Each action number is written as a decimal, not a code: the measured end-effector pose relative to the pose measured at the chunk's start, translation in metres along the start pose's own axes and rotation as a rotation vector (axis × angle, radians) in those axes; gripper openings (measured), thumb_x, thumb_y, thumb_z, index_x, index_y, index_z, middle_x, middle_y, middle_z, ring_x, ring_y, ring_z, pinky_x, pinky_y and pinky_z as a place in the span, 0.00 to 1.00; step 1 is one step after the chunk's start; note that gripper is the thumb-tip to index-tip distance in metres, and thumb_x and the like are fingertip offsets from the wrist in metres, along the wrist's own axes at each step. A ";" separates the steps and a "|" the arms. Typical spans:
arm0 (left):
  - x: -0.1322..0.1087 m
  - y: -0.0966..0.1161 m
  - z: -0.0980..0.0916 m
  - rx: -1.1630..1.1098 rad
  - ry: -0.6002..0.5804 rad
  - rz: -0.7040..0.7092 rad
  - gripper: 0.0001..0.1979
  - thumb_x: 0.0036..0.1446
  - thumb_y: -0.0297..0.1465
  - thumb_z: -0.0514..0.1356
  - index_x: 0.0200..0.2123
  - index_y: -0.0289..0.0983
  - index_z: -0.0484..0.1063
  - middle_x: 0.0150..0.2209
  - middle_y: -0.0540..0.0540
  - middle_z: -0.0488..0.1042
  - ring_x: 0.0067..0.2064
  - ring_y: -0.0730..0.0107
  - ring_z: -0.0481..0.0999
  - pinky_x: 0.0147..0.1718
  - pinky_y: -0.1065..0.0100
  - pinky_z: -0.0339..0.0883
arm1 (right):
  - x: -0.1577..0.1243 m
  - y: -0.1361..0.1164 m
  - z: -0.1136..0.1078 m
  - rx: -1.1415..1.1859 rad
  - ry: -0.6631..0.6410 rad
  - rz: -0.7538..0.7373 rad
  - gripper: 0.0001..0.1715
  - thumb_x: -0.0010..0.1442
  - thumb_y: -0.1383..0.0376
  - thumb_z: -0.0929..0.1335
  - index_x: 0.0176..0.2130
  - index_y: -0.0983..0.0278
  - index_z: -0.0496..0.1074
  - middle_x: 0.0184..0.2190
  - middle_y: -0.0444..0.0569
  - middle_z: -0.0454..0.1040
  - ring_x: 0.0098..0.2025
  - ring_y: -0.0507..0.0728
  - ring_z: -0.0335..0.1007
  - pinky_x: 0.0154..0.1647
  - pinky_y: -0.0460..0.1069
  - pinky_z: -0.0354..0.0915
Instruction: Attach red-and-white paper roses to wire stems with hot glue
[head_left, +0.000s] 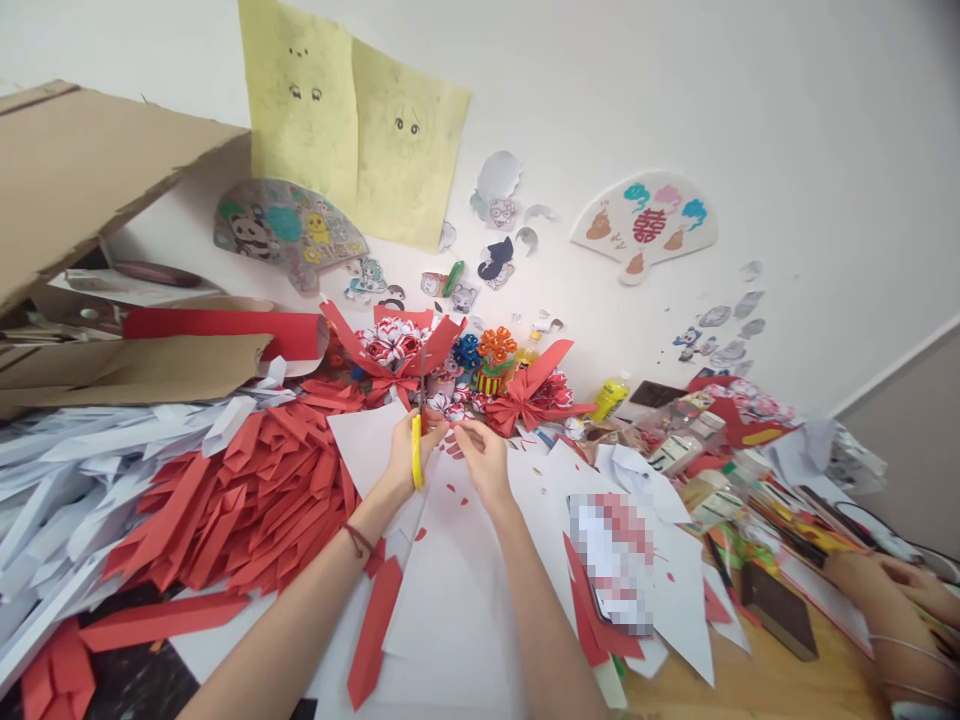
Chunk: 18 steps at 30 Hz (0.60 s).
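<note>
A heap of folded red paper pieces [247,500] and white folded strips [67,470] fills the table's left side, under brown cardboard [90,170] that juts in from the upper left; white sheets [450,600] cover the middle of the table, with small red snippings scattered on them; red paper flower bouquets [397,350] stand against the wall just behind the hands, and a clutter of boxes and scraps [720,440] spreads to the right; another person's hand [892,590] rests at the right edge, well apart from the work.

The left hand [409,450] is closed through the handles of yellow scissors [417,450], blades pointing up and away; the right hand [480,450] pinches a small red-and-white paper piece [450,432] just beside the blades, between both hands and above the white sheets.

The paper piece is mostly hidden by fingers, so its shape is unclear; whether the blades touch it cannot be told; a flat object [611,560] on the sheets to the right is blurred out.
</note>
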<state>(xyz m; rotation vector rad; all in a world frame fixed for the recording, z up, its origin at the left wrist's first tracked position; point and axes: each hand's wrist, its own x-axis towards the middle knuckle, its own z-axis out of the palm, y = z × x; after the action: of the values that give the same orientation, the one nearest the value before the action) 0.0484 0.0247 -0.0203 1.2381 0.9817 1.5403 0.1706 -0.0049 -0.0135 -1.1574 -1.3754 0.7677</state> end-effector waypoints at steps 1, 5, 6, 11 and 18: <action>-0.001 0.000 0.000 -0.013 0.000 -0.005 0.22 0.42 0.46 0.68 0.33 0.36 0.69 0.26 0.50 0.73 0.23 0.74 0.67 0.25 0.70 0.64 | -0.001 0.000 0.000 0.048 0.005 0.001 0.20 0.59 0.52 0.68 0.41 0.66 0.74 0.32 0.50 0.80 0.30 0.56 0.77 0.33 0.49 0.73; -0.004 0.003 0.001 -0.038 -0.003 -0.016 0.23 0.42 0.46 0.69 0.33 0.35 0.70 0.26 0.50 0.72 0.25 0.73 0.69 0.26 0.70 0.65 | -0.002 -0.001 -0.001 0.171 0.043 0.013 0.22 0.51 0.51 0.74 0.36 0.66 0.75 0.29 0.48 0.78 0.28 0.54 0.76 0.32 0.49 0.73; -0.005 0.003 0.001 -0.038 -0.006 -0.016 0.23 0.42 0.46 0.69 0.33 0.35 0.70 0.26 0.50 0.72 0.25 0.73 0.69 0.26 0.70 0.65 | -0.002 -0.001 -0.002 0.188 0.052 0.018 0.22 0.50 0.51 0.75 0.35 0.66 0.75 0.28 0.48 0.78 0.27 0.54 0.76 0.32 0.48 0.73; -0.008 0.004 -0.001 -0.020 -0.032 0.006 0.22 0.43 0.44 0.70 0.34 0.36 0.69 0.26 0.51 0.71 0.26 0.73 0.68 0.27 0.70 0.64 | -0.003 -0.007 -0.003 0.248 0.066 0.038 0.22 0.48 0.51 0.76 0.34 0.66 0.75 0.27 0.48 0.78 0.27 0.54 0.75 0.32 0.49 0.73; -0.009 0.001 0.000 -0.007 -0.070 0.039 0.21 0.45 0.44 0.69 0.34 0.35 0.69 0.29 0.48 0.73 0.29 0.70 0.71 0.29 0.69 0.64 | -0.003 -0.008 -0.005 0.273 0.069 0.058 0.23 0.47 0.51 0.76 0.33 0.67 0.75 0.26 0.48 0.78 0.24 0.53 0.74 0.29 0.48 0.71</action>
<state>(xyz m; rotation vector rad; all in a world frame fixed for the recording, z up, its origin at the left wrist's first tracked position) 0.0488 0.0154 -0.0218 1.3046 0.9114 1.5182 0.1731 -0.0106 -0.0061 -1.0021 -1.1442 0.9174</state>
